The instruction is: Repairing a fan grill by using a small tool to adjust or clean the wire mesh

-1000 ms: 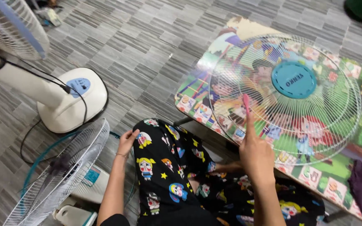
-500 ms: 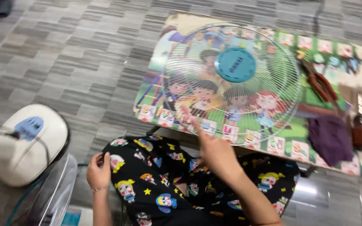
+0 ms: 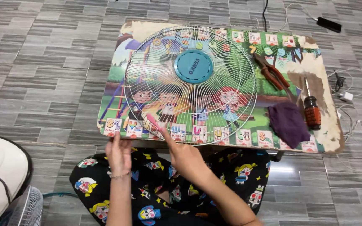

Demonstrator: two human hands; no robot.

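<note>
A white wire fan grille with a teal round centre cap lies flat on a low table covered with a colourful cartoon print. My right hand holds a thin pink stick-like tool; its tip rests at the grille's near-left rim. My left hand is held upright at the table's front edge, fingers loosely extended and holding nothing. Both hands are above my lap in black cartoon-print trousers.
On the table's right side lie red-handled pliers, a screwdriver and a purple cloth. A white fan base and another grille sit at the lower left. Cables and a plug lie on the tiled floor at right.
The view swung so the table and grille sit centred. My left hand rose from my knee to the table's edge. My right hand drew back toward the grille's near-left rim.
</note>
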